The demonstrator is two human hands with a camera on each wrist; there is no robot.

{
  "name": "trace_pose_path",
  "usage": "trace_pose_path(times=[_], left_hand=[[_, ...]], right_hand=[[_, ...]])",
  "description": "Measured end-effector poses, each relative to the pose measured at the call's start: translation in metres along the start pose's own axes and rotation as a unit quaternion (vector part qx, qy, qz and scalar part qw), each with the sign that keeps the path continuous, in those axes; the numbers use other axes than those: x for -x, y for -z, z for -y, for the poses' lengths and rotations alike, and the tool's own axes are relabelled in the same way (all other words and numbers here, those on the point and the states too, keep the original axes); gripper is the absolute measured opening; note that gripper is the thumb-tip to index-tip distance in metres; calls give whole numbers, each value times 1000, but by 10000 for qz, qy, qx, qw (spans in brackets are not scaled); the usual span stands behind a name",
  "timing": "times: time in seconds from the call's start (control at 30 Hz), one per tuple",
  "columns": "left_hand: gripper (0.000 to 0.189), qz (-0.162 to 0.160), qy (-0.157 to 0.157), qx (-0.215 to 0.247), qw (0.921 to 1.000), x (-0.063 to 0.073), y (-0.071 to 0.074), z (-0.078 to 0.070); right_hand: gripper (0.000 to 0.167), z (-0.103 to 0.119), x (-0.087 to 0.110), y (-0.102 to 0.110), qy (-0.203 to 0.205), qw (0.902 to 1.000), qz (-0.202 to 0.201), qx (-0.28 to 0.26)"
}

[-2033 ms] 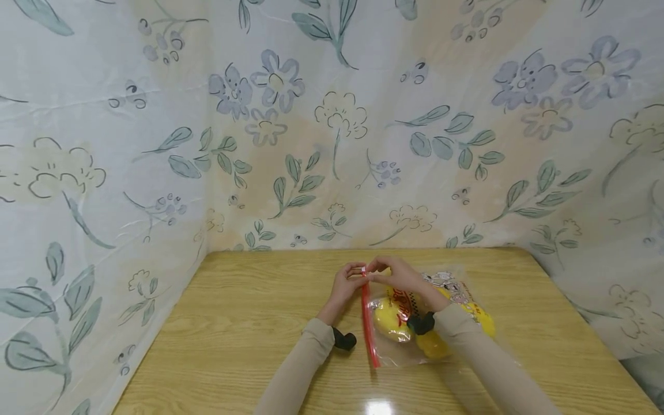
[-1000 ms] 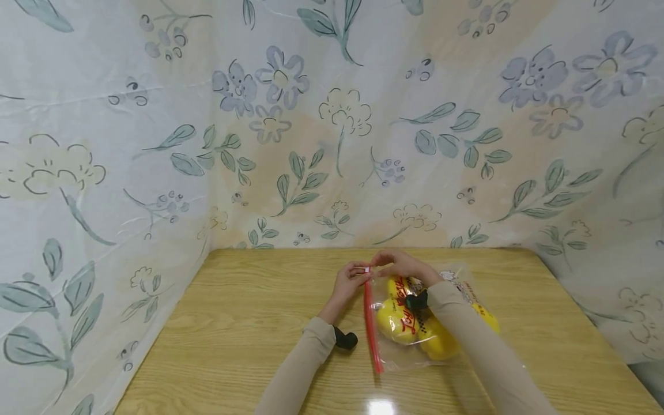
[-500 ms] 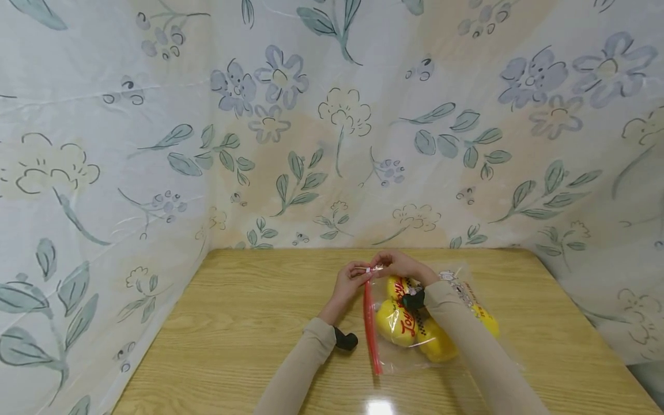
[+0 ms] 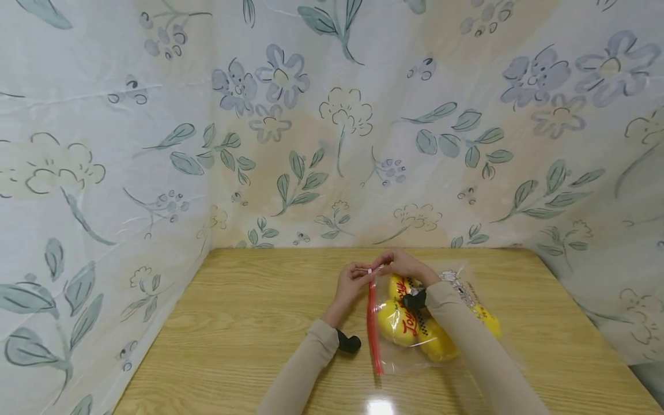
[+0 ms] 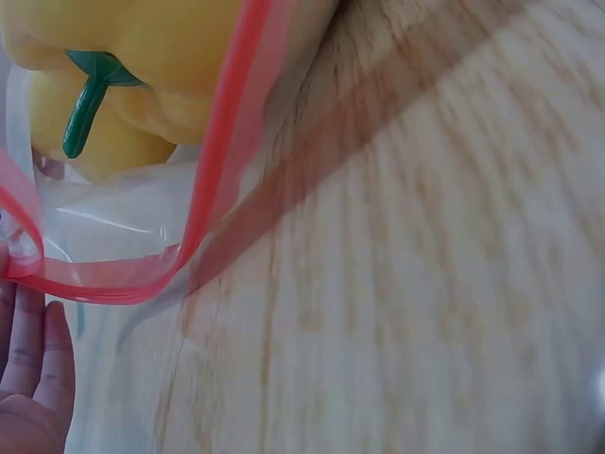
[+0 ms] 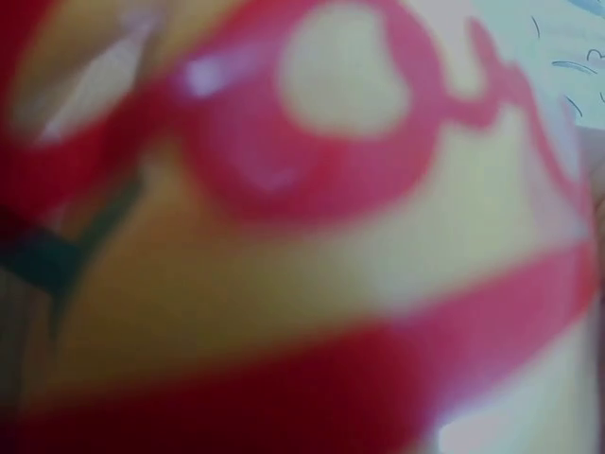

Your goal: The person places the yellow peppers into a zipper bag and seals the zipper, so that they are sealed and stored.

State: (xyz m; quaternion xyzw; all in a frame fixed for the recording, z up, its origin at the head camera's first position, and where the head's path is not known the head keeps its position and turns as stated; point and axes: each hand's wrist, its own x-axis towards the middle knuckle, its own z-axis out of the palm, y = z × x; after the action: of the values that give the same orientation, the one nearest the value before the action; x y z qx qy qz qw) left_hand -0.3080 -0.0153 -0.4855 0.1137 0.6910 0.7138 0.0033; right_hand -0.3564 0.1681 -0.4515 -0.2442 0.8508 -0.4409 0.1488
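Observation:
A clear zip bag [image 4: 386, 364] with a red zip strip lies on the table, printed with red lettering and cartoon figures. Inside sit several yellow bell peppers [image 4: 394, 323]; in the left wrist view one yellow bell pepper [image 5: 142, 57] shows its green stem. My left hand [image 4: 350, 288] pinches the far end of the red zip strip [image 5: 222, 123], by its white slider [image 4: 370, 271]. From the other side, my right hand [image 4: 402, 266] pinches the bag at the same end, its fingertips close to the slider. Blurred red print [image 6: 312, 208] over yellow fills the right wrist view.
The wood-grain table [image 4: 249, 323] extends to both sides of the bag. Behind it and on the left hangs a floral cloth [image 4: 332, 144]. Dark wrist-worn pieces sit at both cuffs, the right one above the bag.
Over two seconds my right wrist has turned and risen slightly, uncovering more of the bag's print and peppers. Both hands stay at the zip's far end, with only slight shifts.

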Motion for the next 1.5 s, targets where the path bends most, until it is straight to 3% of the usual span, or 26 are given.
trace_pose_path(times=[0.27, 0.5, 0.63, 0.97, 1.5], left_hand=[[25, -116, -12, 22, 9999, 2, -2, -1], [24, -224, -36, 128, 9997, 6, -4, -2], [23, -322, 32, 65, 9995, 7, -5, -3], [23, -400, -86, 105, 9991, 7, -8, -4], [24, -283, -295, 419, 9983, 0, -3, 1]], right_hand=[[19, 24, 14, 4, 32, 10000, -15, -92], [20, 0, 3, 1, 230, 9997, -101, 17], [18, -8, 0, 3, 83, 9999, -63, 3], [18, -8, 0, 5, -57, 9999, -52, -131], [19, -1, -3, 4, 154, 9998, -49, 100]])
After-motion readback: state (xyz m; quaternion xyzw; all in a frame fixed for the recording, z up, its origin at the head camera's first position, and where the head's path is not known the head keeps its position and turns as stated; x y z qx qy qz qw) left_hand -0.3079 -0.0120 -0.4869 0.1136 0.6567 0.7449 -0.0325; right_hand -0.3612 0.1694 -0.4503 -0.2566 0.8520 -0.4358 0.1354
